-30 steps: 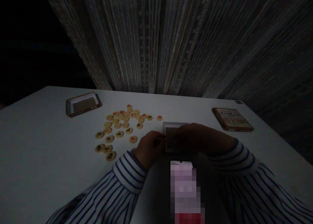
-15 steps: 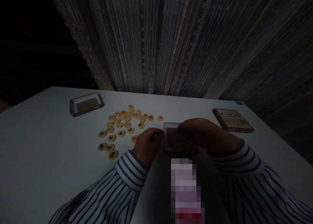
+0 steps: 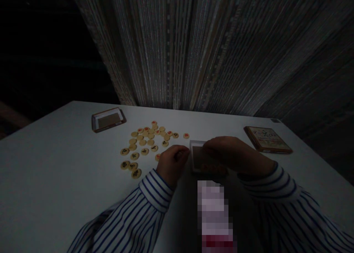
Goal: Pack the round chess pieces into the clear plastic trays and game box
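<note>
My left hand (image 3: 173, 165) is closed, thumb against curled fingers, just left of a small open box (image 3: 195, 143). Any item in its grip is too dark to see. Over the right side of that box hangs my right hand (image 3: 239, 155), fingers together and bent down into it; what they pinch, if anything, is hidden. Some round chess pieces (image 3: 213, 168) lie dimly along the box's near side. To the left, many wooden Chinese chess pieces (image 3: 151, 142) are spread on the white table (image 3: 91, 186), some with red or black characters, others plain side up.
A second open box tray (image 3: 109, 120) sits at the back left. At the right lies a flat closed box (image 3: 267, 139) with a printed lid. Behind the table hangs a striped curtain (image 3: 171, 50). The scene is dim.
The whole view has shifted, so the table and its things appear a little further right. Both hands keep nearly the same pose around the small box.
</note>
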The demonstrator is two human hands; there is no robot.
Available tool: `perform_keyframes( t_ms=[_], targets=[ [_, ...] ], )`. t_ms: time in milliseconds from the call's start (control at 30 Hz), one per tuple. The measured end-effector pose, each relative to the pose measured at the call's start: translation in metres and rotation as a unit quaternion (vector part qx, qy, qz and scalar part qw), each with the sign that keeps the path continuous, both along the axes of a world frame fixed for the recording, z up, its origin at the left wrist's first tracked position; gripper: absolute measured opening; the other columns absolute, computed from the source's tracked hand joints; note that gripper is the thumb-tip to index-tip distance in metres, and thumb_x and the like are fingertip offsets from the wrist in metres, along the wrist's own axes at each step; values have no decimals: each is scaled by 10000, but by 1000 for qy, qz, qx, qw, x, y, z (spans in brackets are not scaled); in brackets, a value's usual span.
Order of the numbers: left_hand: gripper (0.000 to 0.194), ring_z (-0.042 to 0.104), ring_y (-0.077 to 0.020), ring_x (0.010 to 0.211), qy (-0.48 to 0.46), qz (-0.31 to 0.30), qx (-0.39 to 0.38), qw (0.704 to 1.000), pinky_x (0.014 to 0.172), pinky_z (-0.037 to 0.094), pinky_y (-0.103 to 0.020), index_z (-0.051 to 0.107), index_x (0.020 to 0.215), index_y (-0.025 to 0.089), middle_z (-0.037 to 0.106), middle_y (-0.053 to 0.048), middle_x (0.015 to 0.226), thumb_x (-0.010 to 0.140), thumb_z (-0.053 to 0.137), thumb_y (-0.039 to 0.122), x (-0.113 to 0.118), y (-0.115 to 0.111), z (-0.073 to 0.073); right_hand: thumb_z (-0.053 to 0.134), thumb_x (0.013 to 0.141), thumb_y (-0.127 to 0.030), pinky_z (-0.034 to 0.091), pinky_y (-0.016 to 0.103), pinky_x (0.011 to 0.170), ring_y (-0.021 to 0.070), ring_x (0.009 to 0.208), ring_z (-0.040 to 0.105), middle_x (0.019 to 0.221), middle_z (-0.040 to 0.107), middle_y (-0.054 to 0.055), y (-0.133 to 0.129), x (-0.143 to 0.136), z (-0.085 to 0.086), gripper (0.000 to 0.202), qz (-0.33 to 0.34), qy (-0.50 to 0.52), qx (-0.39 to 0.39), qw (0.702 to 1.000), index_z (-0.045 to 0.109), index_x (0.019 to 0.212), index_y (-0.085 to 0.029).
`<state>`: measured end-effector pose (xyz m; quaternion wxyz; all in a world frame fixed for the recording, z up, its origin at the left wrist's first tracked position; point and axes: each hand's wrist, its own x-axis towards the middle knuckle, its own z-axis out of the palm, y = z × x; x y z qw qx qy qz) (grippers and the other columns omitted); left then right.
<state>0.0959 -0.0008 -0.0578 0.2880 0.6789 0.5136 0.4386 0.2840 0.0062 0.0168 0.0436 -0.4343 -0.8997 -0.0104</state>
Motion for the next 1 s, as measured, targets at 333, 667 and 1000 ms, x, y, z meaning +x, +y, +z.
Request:
perform_keyframes(
  t_ms=[333,667,1000],
  targets=[
    [75,531,-99,567,25,0,44,999,521,425,-207,608,738,165,608,-7,671,731,541,198,-2,-2,3,432,799,-154,427,247,603,139,696,587,780,655,44,-1,-5,0,208,14,12,3,1000,627,865,-187],
    [91,509,-93,559,48,-16,96,994,527,416,-206,588,809,160,581,-8,700,732,539,160,-4,-4,9,469,780,-155,466,293,655,173,770,604,859,661,67,1,-8,-5,247,5,34,48,998,595,991,-173],
    [127,521,-102,601,29,10,116,993,578,425,-220,604,833,168,590,-6,713,734,528,147,-12,0,11,473,771,-171,439,327,694,198,822,587,919,649,63,1,-11,-4,245,-3,47,85,995,584,988,-190]
  ],
)
